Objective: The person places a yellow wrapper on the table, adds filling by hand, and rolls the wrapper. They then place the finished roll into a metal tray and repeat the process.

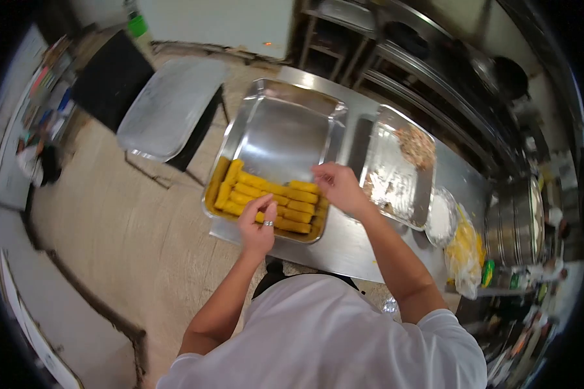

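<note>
A deep metal tray (285,133) stands on the steel table, with several yellow rolls (250,191) laid in rows along its near end. Over the near rolls is my left hand (258,225), a ring on one finger, its fingers bent together; whether anything is between them is hidden. My right hand (338,187) is at the tray's right rim, fingers curled close to the end of a roll, and its grip is too small to make out. To the right, a second tray (382,162) holds a heap of shredded filling (416,148).
A bowl of white powder (441,217), a plastic bag with yellow contents (463,253) and a stack of metal steamers (515,220) line the right side. A chair (172,107) stands left of the steel table (350,249). Metal shelving (428,84) runs behind.
</note>
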Tool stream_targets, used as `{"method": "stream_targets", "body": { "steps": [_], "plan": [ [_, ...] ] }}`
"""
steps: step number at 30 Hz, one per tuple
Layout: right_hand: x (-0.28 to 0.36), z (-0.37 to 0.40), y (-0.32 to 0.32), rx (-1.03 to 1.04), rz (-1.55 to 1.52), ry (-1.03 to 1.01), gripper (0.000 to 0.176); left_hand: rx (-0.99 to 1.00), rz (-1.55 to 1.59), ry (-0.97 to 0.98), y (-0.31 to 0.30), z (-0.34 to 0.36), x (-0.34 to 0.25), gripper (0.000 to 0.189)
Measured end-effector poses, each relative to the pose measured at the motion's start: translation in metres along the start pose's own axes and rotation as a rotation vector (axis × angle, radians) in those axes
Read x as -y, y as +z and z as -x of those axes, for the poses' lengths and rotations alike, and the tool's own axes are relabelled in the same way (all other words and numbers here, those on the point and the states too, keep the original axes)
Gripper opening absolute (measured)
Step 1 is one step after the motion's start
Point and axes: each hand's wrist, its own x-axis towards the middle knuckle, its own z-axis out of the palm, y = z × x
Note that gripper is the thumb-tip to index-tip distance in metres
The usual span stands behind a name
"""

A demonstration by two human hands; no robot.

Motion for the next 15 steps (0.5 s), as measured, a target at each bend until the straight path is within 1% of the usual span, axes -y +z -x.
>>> {"method": "stream_targets", "body": {
  "steps": [1,2,3,5,8,9,12,14,15],
  "plan": [
    [-0.002,0.019,-0.005,-0.053,-0.043,-0.047,0.028,0.025,0.021,0.013,0.008,0.002,-0.003,0.021],
    [-0.007,0.038,-0.008,-0.069,-0.029,-0.005,0.026,0.068,0.045,0.012,0.018,0.004,-0.006,0.021],
    [-0.015,0.058,-0.008,-0.102,-0.146,0.061,0.025,0.114,0.071,0.011,0.029,0.008,-0.009,0.021],
    [-0.022,0.099,-0.015,-0.163,-0.097,0.092,0.024,0.217,0.106,0.012,0.054,0.017,-0.019,0.022],
    [-0.040,0.154,-0.025,-0.202,-0.126,0.186,0.024,0.400,0.135,0.037,0.099,0.032,-0.035,0.022],
    [-0.044,0.172,-0.031,-0.237,-0.152,0.225,0.024,0.447,0.133,0.040,0.116,0.041,-0.031,0.023],
    [-0.058,0.218,-0.052,-0.328,-0.233,0.321,0.024,0.615,0.096,0.085,0.165,0.067,-0.051,0.023],
    [-0.074,0.248,-0.075,-0.386,-0.277,0.381,0.025,0.692,0.088,0.068,0.198,0.089,-0.059,0.024],
    [-0.083,0.263,-0.089,-0.437,-0.278,0.372,0.025,0.726,0.099,0.060,0.216,0.102,-0.065,0.024]
  ]
}}
